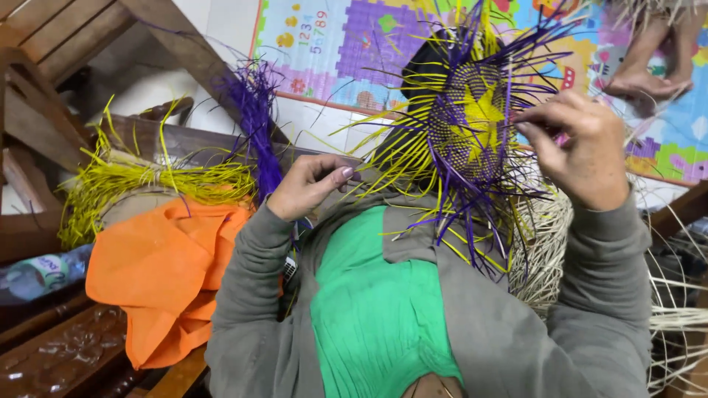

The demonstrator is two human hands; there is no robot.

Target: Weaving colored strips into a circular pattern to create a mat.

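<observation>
A round woven piece [472,125] of purple and yellow strips, with a yellow star at its middle and loose ends sticking out all round, is held up in front of me. My right hand [582,151] grips its right edge, fingers pinched on the strips. My left hand [310,184] is lower left, thumb and fingers pinched on thin strands that run toward the woven piece. My grey sleeves and green top fill the lower frame.
A bundle of yellow strips [140,184] and a bunch of purple strips [254,118] lie to the left above an orange cloth [166,273]. Wooden furniture [51,44] stands at left. A colourful play mat [332,44] covers the floor; another person's bare foot [649,74] rests top right. Pale woven material [546,250] sits at right.
</observation>
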